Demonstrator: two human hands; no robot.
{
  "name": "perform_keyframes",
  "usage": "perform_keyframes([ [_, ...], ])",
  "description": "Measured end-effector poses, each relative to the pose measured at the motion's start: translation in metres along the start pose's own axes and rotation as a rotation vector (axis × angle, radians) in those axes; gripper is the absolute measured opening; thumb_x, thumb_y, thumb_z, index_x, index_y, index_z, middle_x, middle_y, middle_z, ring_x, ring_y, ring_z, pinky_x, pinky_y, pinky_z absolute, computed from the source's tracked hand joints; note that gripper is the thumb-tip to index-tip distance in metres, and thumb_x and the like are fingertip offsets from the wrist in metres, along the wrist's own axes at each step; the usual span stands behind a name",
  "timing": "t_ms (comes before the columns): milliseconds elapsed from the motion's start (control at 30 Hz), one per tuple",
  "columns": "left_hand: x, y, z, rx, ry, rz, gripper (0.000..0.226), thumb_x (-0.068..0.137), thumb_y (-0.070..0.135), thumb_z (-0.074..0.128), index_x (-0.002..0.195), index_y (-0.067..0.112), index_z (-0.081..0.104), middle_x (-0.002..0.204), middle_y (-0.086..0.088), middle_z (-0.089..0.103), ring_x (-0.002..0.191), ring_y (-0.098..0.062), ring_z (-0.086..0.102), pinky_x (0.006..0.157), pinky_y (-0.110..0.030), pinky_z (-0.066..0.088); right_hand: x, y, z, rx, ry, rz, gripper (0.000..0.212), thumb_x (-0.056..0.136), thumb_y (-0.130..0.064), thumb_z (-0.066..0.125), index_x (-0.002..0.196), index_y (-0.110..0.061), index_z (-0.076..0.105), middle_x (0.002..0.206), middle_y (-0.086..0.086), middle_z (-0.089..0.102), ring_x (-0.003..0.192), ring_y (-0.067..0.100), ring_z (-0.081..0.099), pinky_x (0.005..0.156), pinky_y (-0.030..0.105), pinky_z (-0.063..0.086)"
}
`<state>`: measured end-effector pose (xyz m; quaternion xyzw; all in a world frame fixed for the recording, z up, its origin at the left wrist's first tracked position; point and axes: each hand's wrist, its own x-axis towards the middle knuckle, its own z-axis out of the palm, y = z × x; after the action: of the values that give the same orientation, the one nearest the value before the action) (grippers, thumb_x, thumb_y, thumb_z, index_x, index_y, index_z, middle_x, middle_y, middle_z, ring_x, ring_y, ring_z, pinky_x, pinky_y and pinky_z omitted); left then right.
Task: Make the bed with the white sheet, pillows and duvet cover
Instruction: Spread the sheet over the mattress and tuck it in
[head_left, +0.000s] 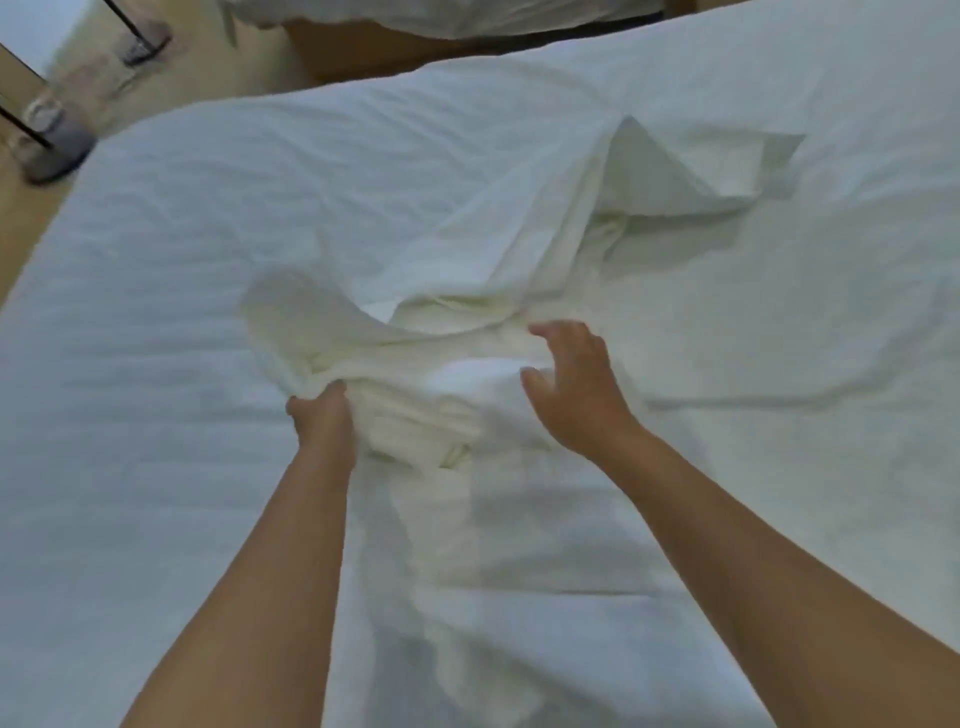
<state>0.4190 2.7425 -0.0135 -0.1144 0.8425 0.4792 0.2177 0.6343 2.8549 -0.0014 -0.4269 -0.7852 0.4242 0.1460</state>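
The white sheet (467, 249) lies half-unfolded and bunched mid-mattress (130, 312); it looks thin, limp and light, best taken at a hem or corner. The left hand (322, 415) pinches a bunched fold, apparently; the right hand (576, 384) hovers spread.

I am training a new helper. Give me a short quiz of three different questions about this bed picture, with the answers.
1. True or false: the left hand grips a bunch of the white sheet.
2. The right hand has: A) curled fingers on a pillow, B) spread fingers over the sheet.
3. Fill in: the sheet lies ______ on the mattress, not flat.

Key: 1 true; 2 B; 3 crumpled.
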Motion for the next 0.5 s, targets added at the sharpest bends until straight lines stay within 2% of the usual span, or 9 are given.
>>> perform_keyframes([
  [100, -0.061, -0.065, 0.027, 0.229, -0.207, 0.186, 0.078, 0.084, 0.019, 0.067, 0.146, 0.008, 0.021, 0.142, -0.015, 0.041, 0.127, -0.029, 0.044, 0.099, -0.030, 0.038, -0.058, 0.103, 0.000, -0.169, -0.141, 0.542, 0.059, 0.091, -0.041, 0.055, 0.141, -0.014, 0.037, 0.142, 0.012, 0.041, 0.130, 0.031, 0.038, 0.105, 0.040, 0.033],
  [167, -0.095, -0.094, 0.045, 0.386, -0.307, 0.300, 0.094, 0.082, 0.027, 0.070, 0.150, 0.007, 0.008, 0.149, -0.018, 0.030, 0.137, -0.029, 0.029, 0.110, -0.033, 0.028, -0.091, 0.138, -0.005, -0.092, -0.247, 0.724, 0.070, 0.088, -0.049, 0.058, 0.142, -0.013, 0.034, 0.140, 0.013, 0.046, 0.126, 0.031, 0.046, 0.100, 0.037, 0.038],
  [200, -0.112, -0.106, 0.050, 0.455, -0.357, 0.359, 0.096, 0.082, 0.033, 0.069, 0.150, 0.008, 0.006, 0.152, -0.018, 0.022, 0.141, -0.027, 0.020, 0.114, -0.034, 0.021, -0.101, 0.145, -0.008, -0.064, -0.277, 0.758, 0.066, 0.088, -0.049, 0.059, 0.138, -0.012, 0.038, 0.136, 0.014, 0.050, 0.121, 0.031, 0.050, 0.096, 0.035, 0.040],
  [267, -0.142, -0.119, 0.058, 0.564, -0.425, 0.449, 0.090, 0.084, 0.045, 0.063, 0.150, 0.010, 0.012, 0.156, -0.016, 0.010, 0.144, -0.026, 0.008, 0.115, -0.036, 0.013, -0.107, 0.141, -0.013, -0.165, -0.382, 0.696, 0.045, 0.092, -0.044, 0.053, 0.122, -0.010, 0.049, 0.126, 0.014, 0.057, 0.111, 0.030, 0.055, 0.081, 0.031, 0.040],
  [300, -0.154, -0.122, 0.058, 0.611, -0.447, 0.496, 0.084, 0.084, 0.051, 0.060, 0.148, 0.011, 0.022, 0.154, -0.016, 0.015, 0.143, -0.027, 0.012, 0.114, -0.037, 0.015, -0.108, 0.128, -0.016, -0.250, -0.431, 0.629, 0.036, 0.095, -0.040, 0.049, 0.115, -0.011, 0.053, 0.122, 0.014, 0.058, 0.108, 0.030, 0.055, 0.076, 0.030, 0.037],
  [333, -0.165, -0.122, 0.060, 0.656, -0.481, 0.526, 0.078, 0.083, 0.057, 0.057, 0.142, 0.011, 0.034, 0.149, -0.015, 0.027, 0.139, -0.028, 0.021, 0.111, -0.037, 0.021, -0.111, 0.111, -0.018, -0.315, -0.471, 0.550, 0.029, 0.097, -0.037, 0.045, 0.109, -0.013, 0.054, 0.119, 0.013, 0.060, 0.105, 0.030, 0.056, 0.074, 0.029, 0.036],
  [400, -0.181, -0.117, 0.061, 0.726, -0.577, 0.498, 0.066, 0.081, 0.063, 0.053, 0.123, 0.011, 0.053, 0.124, -0.011, 0.051, 0.119, -0.028, 0.043, 0.098, -0.037, 0.037, -0.134, 0.074, -0.017, -0.386, -0.540, 0.345, 0.021, 0.099, -0.035, 0.037, 0.094, -0.018, 0.048, 0.109, 0.011, 0.062, 0.097, 0.029, 0.057, 0.069, 0.030, 0.034],
  [467, -0.190, -0.107, 0.054, 0.804, -0.638, 0.499, 0.040, 0.087, 0.045, 0.052, 0.101, 0.008, 0.061, 0.094, -0.006, 0.060, 0.096, -0.027, 0.055, 0.072, -0.031, 0.045, -0.174, 0.038, -0.010, -0.377, -0.585, 0.173, 0.021, 0.099, -0.037, 0.033, 0.087, -0.021, 0.039, 0.086, 0.004, 0.059, 0.079, 0.027, 0.056, 0.062, 0.032, 0.031],
  [500, -0.192, -0.103, 0.048, 0.820, -0.635, 0.534, 0.026, 0.090, 0.031, 0.051, 0.093, 0.008, 0.061, 0.082, -0.002, 0.059, 0.087, -0.027, 0.057, 0.061, -0.028, 0.041, -0.191, 0.026, -0.009, -0.331, -0.613, 0.143, 0.022, 0.099, -0.038, 0.034, 0.081, -0.024, 0.034, 0.076, -0.003, 0.051, 0.069, 0.023, 0.051, 0.058, 0.032, 0.029],
])
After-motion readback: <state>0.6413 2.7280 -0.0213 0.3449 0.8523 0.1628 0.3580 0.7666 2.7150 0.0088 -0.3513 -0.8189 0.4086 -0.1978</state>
